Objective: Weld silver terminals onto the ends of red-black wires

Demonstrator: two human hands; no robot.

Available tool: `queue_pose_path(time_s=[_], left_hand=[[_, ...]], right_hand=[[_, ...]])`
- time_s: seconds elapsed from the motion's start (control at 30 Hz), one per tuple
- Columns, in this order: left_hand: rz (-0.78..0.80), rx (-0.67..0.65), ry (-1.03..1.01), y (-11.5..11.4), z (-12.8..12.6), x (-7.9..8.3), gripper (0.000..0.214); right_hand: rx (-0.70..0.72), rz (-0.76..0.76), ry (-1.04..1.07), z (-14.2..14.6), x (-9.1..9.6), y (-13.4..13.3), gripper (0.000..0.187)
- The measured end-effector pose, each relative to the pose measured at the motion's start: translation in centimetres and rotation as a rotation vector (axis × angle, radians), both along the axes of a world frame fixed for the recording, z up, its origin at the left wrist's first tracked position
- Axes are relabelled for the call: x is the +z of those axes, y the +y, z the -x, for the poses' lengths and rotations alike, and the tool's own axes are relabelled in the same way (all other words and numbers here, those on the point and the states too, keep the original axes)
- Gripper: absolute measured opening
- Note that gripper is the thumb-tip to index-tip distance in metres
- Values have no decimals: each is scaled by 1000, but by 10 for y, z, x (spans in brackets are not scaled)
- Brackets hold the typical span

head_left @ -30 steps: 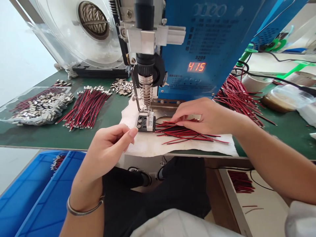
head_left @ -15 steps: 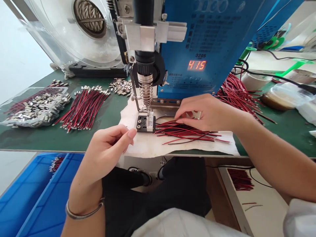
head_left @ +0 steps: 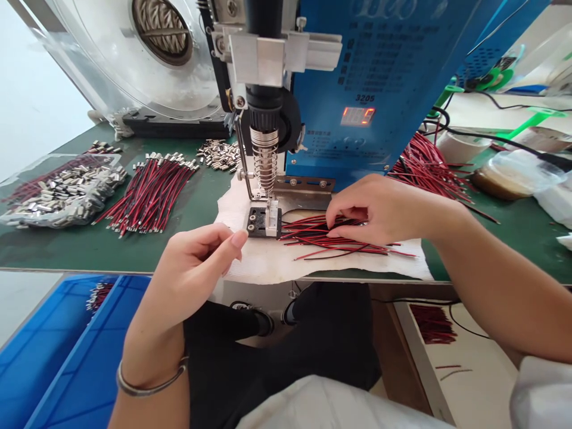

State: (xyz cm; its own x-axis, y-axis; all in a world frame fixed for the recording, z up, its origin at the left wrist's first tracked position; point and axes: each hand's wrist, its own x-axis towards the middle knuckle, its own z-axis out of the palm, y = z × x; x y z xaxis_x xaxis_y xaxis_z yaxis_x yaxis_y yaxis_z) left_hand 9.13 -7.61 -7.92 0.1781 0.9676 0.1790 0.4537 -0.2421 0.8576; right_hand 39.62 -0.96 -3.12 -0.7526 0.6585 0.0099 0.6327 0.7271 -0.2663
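My right hand (head_left: 379,208) rests on a loose pile of short red-and-black wires (head_left: 313,235) on a white cloth (head_left: 263,259), thumb and fingers pinched on wires at the pile's top. My left hand (head_left: 196,265) hovers at the table's front edge, just left of and below the small black fixture block (head_left: 263,222); its fingers are curled with the thumb against them, and what they hold is hidden. Above the block hangs the machine's spring-wrapped head (head_left: 264,158).
A blue machine (head_left: 393,65) with a red display stands behind. Left on the green table (head_left: 67,250) lie finished wires with metal ends (head_left: 149,193), a bag of metal terminals (head_left: 62,190) and loose terminals (head_left: 218,155). More wires (head_left: 424,167) lie right. Blue bins (head_left: 58,357) sit lower left.
My right hand has slid slightly toward me and closed its fingers onto the wire pile. The left hand has hardly moved. The machine's display reading has dimmed.
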Motion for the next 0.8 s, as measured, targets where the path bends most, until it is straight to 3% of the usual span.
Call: queue_pose_path(time_s=[0.27, 0.5, 0.8], left_hand=[[-9, 10, 8, 0, 1, -1, 43], [-13, 17, 1, 1, -1, 0, 42], [33, 18, 13, -1, -2, 3, 41]], right_hand=[[14, 11, 27, 1, 1, -2, 28], [19, 108, -17, 5, -2, -4, 24], [4, 96, -50, 7, -3, -3, 28]])
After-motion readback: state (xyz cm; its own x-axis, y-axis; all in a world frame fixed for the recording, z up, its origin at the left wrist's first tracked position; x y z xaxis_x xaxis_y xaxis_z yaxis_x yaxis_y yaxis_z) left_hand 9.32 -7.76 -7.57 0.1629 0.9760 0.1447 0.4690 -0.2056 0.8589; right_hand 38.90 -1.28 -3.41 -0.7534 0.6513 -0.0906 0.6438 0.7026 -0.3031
